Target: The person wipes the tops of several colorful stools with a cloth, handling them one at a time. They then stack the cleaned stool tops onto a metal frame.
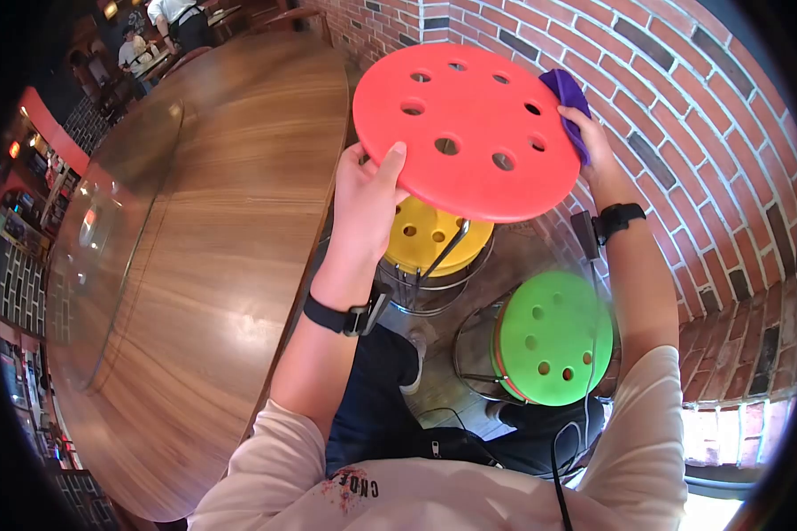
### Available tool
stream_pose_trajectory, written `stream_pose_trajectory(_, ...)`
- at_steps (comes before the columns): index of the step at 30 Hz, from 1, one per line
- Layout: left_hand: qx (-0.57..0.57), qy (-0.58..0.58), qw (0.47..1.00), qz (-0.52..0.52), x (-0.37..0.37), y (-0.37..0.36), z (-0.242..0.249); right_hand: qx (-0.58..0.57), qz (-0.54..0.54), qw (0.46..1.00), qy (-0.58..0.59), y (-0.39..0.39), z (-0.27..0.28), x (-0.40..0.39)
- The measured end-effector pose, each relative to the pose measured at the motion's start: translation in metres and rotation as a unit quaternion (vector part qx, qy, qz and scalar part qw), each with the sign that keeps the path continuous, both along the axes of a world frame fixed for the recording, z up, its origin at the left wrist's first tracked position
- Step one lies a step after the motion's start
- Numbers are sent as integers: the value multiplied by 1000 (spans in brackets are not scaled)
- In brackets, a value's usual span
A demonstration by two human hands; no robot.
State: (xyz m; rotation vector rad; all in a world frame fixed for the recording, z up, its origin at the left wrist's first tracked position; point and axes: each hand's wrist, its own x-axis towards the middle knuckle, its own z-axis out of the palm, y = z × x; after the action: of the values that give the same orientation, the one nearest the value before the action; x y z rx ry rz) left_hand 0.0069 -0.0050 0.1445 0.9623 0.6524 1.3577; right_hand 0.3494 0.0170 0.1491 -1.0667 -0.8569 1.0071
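Note:
A round red stool [474, 115] with several holes in its seat is held up in front of me. My left hand [369, 190] grips its near left edge, thumb on top. At the right edge, my right hand [586, 142] holds a purple cloth [565, 99] against the rim. Beneath the red seat, a yellow stool [443, 241] stands on the floor, partly covered from view. A green stool [553, 341] stands nearer my body on the right.
A wooden table [230, 221] with a glass turntable [119, 239] fills the left side. A brick wall [673, 115] runs along the right. Two people [181, 22] [135, 51] are in the far background.

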Motion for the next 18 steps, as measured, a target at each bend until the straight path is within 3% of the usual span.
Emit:
stream_pose_trajectory(5,-70,8,997,18,9,24,-40,-18,-36,996,-78,27,-55,13)
stream_pose_trajectory(12,-122,79,988,61,-20,52,-160,-50,-46,997,-32,44,-134,-37)
stream_pose_trajectory(14,-147,92,982,71,-19,54,-171,-61,-57,996,-31,50,-158,-37)
stream_pose_trajectory(18,-167,211,962,42,-29,69,-203,-78,-61,995,-29,47,-190,-37)
